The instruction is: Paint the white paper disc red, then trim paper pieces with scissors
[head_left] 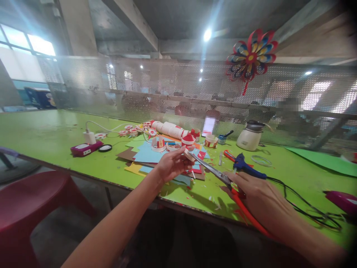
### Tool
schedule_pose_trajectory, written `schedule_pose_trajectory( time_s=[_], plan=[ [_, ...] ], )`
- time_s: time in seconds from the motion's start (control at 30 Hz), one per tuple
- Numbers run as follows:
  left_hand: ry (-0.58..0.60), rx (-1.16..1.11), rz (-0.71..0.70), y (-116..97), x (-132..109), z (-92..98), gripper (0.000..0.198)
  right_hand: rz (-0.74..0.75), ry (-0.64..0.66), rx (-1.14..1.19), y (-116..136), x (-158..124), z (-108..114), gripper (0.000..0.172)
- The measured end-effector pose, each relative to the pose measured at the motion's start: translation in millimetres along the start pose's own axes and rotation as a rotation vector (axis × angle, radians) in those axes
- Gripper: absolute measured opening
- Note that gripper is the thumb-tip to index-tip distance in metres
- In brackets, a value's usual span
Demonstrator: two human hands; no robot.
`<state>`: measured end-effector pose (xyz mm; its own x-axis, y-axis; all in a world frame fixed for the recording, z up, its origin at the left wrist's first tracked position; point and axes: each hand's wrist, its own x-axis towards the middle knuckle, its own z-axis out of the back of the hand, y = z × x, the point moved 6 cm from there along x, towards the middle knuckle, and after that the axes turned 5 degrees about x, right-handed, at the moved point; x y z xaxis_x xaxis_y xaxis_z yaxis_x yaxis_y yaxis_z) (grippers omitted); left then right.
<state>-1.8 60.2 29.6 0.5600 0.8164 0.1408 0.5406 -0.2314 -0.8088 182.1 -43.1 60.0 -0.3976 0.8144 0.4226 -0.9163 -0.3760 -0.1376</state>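
There's one scissors (213,171), one jug (249,137), one stool (35,191).

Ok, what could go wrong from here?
The scissors in the right hand point toward the left hand, very close to it, so a slip might nick it. The small pale piece held there could drop among the paper sheets. The blue glue gun lies just beyond the right hand, so a careless move might knock it.
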Motion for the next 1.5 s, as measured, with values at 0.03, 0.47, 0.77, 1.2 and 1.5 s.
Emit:
schedule_pose_trajectory(
  time_s=[0.03, 0.47, 0.77, 1.2, 1.5],
  plan=[
    [-0.002, 0.000, -0.002, 0.0, 0.1, 0.1, 0.036, -0.006, 0.005, 0.003, 0.2, 0.1, -0.6, 0.042],
    [-0.034, -0.020, -0.013, 0.2, 0.4, 0.8, 0.030, 0.009, -0.008, 0.035, 5.6, 0.8, 3.4, 0.023],
    [-0.050, -0.014, -0.010, -0.3, 0.3, 1.9, 0.030, -0.037, 0.039, -0.023, 3.1, 0.4, 1.0, 0.035],
    [-0.039, 0.024, -0.067, -0.4, 1.8, 4.4, 0.026, -0.019, -0.018, -0.095, 5.8, 0.8, 1.4, 0.037],
    [-0.018, 0.012, -0.025, 1.1, 2.0, 3.8, 0.032, 0.013, -0.043, -0.012, 3.2, -0.8, -4.3, 0.031]
  ],
)
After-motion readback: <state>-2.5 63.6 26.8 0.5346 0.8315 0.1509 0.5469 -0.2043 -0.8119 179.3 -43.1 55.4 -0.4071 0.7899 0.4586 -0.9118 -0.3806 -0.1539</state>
